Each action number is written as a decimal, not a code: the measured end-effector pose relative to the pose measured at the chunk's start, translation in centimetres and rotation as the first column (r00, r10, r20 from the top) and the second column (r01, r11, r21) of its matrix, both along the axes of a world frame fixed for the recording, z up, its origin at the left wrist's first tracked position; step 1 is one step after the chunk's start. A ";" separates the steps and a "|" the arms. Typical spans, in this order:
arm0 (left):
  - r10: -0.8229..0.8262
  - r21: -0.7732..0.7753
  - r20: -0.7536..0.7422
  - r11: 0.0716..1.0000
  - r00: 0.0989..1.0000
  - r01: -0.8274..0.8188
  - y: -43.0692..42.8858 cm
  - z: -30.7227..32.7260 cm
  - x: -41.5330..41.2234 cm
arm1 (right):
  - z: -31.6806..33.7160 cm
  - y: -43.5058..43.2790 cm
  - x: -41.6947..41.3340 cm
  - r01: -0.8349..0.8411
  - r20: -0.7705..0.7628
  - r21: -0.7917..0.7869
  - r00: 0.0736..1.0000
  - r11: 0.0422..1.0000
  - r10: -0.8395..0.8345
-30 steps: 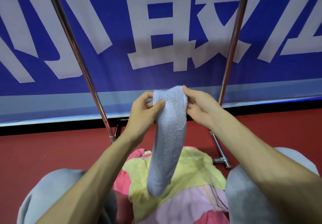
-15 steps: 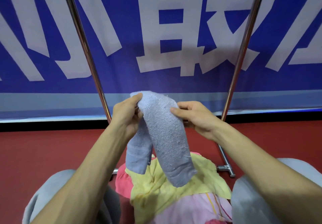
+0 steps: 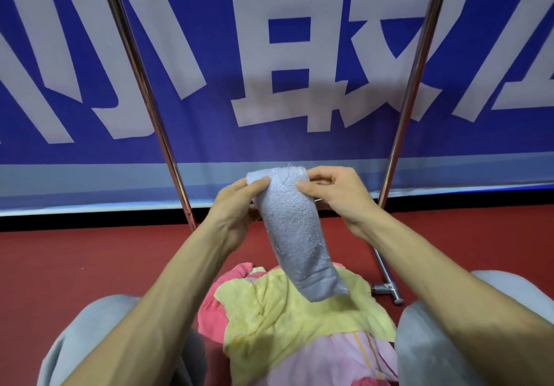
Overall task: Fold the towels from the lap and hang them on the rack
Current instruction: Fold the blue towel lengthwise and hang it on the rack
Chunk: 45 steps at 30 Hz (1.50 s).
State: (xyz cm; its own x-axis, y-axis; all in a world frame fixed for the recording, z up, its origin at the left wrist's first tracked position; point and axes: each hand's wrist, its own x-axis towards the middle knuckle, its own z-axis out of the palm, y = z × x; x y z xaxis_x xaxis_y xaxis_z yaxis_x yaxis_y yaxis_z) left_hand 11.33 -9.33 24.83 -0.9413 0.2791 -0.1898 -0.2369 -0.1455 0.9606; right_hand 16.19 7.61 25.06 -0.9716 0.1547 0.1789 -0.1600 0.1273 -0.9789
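A folded light blue towel (image 3: 292, 229) hangs in front of me, held by its top fold. My left hand (image 3: 236, 205) pinches its upper left corner and my right hand (image 3: 335, 193) pinches the upper right. Its lower end dangles over the pile on my lap: a yellow towel (image 3: 287, 313), a pink towel (image 3: 212, 316) and a pale pink towel (image 3: 326, 361). The metal rack stands just beyond, with a left pole (image 3: 141, 85) and a right pole (image 3: 416, 79). Its top bar is out of view.
My grey-trousered knees (image 3: 467, 337) sit on either side of the pile. The rack's foot (image 3: 386, 286) rests on the red floor (image 3: 75, 265) at right. A blue banner (image 3: 299, 55) with large white characters stands close behind the rack.
The towel's loose left half has been brought behind, so it hangs as one folded strip. Both hands now grip the top corners, slightly higher.
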 end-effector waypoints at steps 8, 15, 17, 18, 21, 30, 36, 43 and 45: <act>-0.183 -0.184 -0.266 0.973 0.947 0.136 1.1 0.5 1.3 | 0.4 1.5 1.8 0.154 0.044 0.195 0.985 0.969 -0.165; -0.571 -0.538 -0.354 0.772 0.741 0.339 1.0 5.8 2.3 | 3.8 2.4 2.0 0.166 -0.038 0.238 0.986 0.957 -0.161; -0.628 -0.608 -0.383 0.724 0.677 0.328 0.6 8.7 2.3 | 6.4 1.6 2.0 -0.001 0.024 0.232 1.000 0.973 -0.004; -0.646 -0.630 -0.395 0.708 0.653 0.320 0.4 10.2 2.3 | 7.6 1.3 2.1 -0.089 0.058 0.218 0.995 0.972 0.078; -0.668 -0.679 -0.417 0.680 0.617 0.277 -0.5 14.0 2.1 | 11.0 0.6 2.7 -0.288 0.107 0.132 0.955 0.948 0.276; -0.489 -0.413 -0.467 0.857 0.736 0.308 -3.1 21.9 2.3 | 19.1 -0.1 2.8 -0.477 0.029 0.112 0.878 0.872 0.477; -0.456 -0.289 -0.453 0.888 0.766 0.358 -5.5 24.2 1.4 | 23.7 -2.3 1.5 -0.366 -0.144 -0.024 0.922 0.930 0.359; -0.450 -0.246 -0.423 0.892 0.786 0.379 -9.5 25.7 -1.1 | 27.4 -5.5 -3.0 -0.265 -0.063 -0.173 0.964 0.949 0.258; -0.415 -0.263 -0.442 0.908 0.796 0.327 -10.5 26.4 -2.2 | 28.5 -6.7 -4.3 -0.272 -0.050 -0.188 0.962 0.944 0.267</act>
State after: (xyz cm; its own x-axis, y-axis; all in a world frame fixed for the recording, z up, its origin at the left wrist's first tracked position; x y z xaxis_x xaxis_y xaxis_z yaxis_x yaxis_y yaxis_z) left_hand 9.15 -19.78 51.24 -0.7543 0.6316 0.1793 0.2537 0.0285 0.9669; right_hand 11.89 0.96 53.60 -0.9777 -0.0786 0.1949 -0.1855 -0.1127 -0.9762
